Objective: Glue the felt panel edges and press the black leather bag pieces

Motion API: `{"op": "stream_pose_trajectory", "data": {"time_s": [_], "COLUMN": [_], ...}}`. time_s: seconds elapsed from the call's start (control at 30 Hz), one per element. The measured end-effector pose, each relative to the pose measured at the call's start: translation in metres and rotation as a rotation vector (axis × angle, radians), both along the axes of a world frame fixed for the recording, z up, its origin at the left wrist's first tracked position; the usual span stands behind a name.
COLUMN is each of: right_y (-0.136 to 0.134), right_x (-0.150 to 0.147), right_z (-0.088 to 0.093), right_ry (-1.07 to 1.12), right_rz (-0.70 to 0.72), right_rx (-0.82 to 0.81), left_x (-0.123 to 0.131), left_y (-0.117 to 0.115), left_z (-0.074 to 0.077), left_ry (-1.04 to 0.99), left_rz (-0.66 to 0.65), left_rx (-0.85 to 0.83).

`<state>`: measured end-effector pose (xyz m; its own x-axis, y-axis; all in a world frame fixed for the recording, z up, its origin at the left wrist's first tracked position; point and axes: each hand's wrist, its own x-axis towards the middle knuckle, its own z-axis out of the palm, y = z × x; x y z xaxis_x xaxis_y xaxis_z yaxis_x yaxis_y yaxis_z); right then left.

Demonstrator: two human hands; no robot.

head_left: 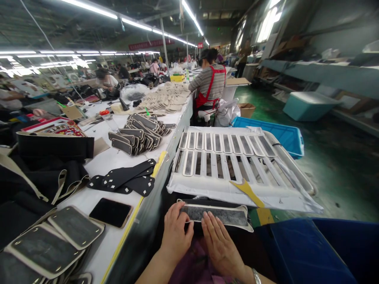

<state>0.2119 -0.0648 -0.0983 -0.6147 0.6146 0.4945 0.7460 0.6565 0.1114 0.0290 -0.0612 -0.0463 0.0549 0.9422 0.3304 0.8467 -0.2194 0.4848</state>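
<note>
In front of me lies a long grey panel with a cream edge (231,215), on a dark surface. Its left end is between the curled fingers and thumb of my left hand (176,228). My right hand (218,244) rests flat on the panel's middle, fingers straight and side by side. Just beyond, a white slatted rack (204,187) carries a row of similar narrow grey panels (217,142) along its far side. One more panel (188,162) sits nearer on the left of that rack.
On the table (97,156) to my left are a phone (111,212), black strips (127,177), a pile of cream-edged pieces (139,134) and larger grey pieces (44,248). A blue bin (308,244) stands at right. Another person (210,83) sits farther along the table.
</note>
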Motion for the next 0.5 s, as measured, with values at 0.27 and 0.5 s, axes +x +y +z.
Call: {"op": "stream_pose_trajectory", "data": {"time_s": [0.27, 0.5], "right_y": [0.006, 0.01], "right_x": [-0.024, -0.042], "right_z": [0.01, 0.01], "right_ry": [-0.038, -0.065], "right_rz": [0.081, 0.11], "right_rx": [-0.014, -0.002], "left_x": [-0.039, -0.035], "left_y": [-0.004, -0.001], "left_z": [-0.005, -0.009], "left_ry": [-0.211, -0.296], "left_rz": [-0.022, 0.01], "left_rx": [-0.116, -0.123]}}
